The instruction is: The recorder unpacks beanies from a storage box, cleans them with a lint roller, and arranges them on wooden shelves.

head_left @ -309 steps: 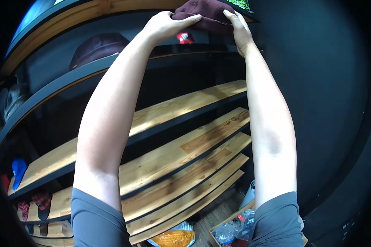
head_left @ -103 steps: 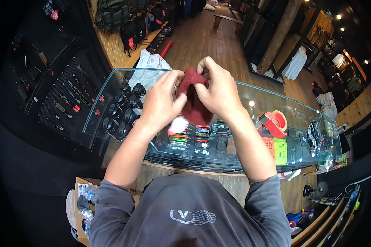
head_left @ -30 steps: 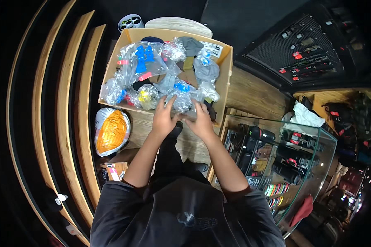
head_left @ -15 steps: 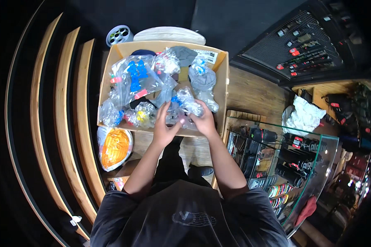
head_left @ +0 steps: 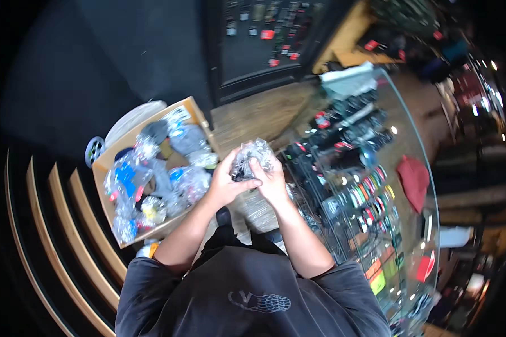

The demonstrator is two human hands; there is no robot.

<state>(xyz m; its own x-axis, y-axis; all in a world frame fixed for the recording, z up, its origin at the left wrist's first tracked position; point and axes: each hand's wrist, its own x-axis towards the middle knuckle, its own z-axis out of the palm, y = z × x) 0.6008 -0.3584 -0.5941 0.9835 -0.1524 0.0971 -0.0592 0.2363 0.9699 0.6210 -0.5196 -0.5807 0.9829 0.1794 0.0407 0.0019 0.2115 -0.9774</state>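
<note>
Between my two hands is a crumpled clear plastic bag (head_left: pixel 257 150) with something dark inside; its contents are too wrapped up to name. My left hand (head_left: pixel 225 184) grips the left side, thumb across the front. My right hand (head_left: pixel 273 184) closes round the right side, its thumb pressed on top. The bundle is held in the air, to the right of an open cardboard box (head_left: pixel 203 124). Inside the box lie several clear plastic bags, some with blue pieces (head_left: pixel 126 175), along with grey cloth items (head_left: pixel 190 140).
A glass display case (head_left: pixel 424 140) full of small goods stands to my right, with a red cap (head_left: pixel 414 182) on its top. Wooden-edged shelves (head_left: pixel 90 224) line the left side. A white round container (head_left: pixel 94 150) is behind the box. Goods hang on a dark panel (head_left: pixel 267 50) ahead.
My view has turned to the right, toward the display case. Both hands have come out of the box with the plastic-wrapped bundle between them.
</note>
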